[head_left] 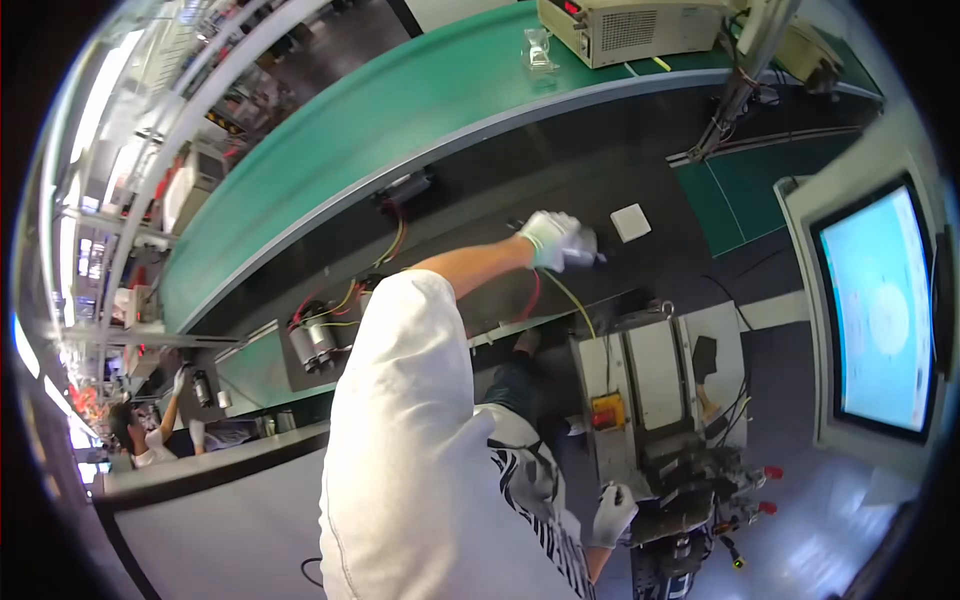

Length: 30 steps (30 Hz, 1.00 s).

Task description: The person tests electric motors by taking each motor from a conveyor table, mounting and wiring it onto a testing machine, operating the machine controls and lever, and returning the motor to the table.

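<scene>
My left hand [548,238], in a white glove with a green cuff, reaches out over the dark conveyor belt. Its fingers are closed round a grey motor [582,248], smeared by motion and partly hidden by the glove. A red wire and a yellow-green wire [572,298] hang just below it. Lower down, my right hand [612,515], also gloved, is curled beside the dark clamping fixture [685,505] of a bench machine. A small dark bit shows at its fingers, too little to name. A white square pad [630,223] lies on the belt near my left hand.
Motors with red and yellow wires [315,335] sit further left along the belt; another dark unit [405,187] lies by the green ledge [350,130]. A lit screen [878,310] stands at right. A yellow-and-red switch box [607,411] is on the machine. A co-worker [150,435] is at far left.
</scene>
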Motion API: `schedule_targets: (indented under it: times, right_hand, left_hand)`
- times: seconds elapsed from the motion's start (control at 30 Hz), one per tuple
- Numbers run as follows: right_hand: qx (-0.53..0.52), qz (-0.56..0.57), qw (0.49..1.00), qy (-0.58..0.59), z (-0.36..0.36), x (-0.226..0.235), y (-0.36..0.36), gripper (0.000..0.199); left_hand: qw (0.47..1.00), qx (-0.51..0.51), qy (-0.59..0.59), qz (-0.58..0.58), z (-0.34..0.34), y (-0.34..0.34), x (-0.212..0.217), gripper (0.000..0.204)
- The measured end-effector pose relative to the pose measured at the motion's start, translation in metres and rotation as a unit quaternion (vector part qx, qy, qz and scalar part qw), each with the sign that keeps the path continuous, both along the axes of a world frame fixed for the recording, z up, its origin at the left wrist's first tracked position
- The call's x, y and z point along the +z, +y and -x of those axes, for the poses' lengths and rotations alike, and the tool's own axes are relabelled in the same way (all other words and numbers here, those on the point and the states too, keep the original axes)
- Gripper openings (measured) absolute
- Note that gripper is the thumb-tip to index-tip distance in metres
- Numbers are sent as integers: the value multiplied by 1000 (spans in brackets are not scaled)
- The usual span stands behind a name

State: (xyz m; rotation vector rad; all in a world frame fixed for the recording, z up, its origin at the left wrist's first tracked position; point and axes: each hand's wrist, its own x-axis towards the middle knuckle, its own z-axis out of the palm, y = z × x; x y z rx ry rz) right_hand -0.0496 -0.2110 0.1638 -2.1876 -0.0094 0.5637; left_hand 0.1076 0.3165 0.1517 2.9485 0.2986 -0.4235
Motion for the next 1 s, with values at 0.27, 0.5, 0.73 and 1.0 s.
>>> schedule_targets:
  times: [0.27,0.5,0.73,1.0]
  right_hand:
    - [173,73,982,-22,-65,-18,157,18]
    - [422,-85,897,-104,-113,-93,430,18]
    - [601,2,799,-20,-132,-162,557,29]
    - [637,89,754,134,-142,-153,580,35]
  left_hand:
    - [976,195,-38,-89,6,206,-151,63]
    - [881,290,-372,24,116,153,-90,37]
    - [925,281,-221,130,225,86,-127,60]
    - [961,218,-169,20,228,73,-119,66]
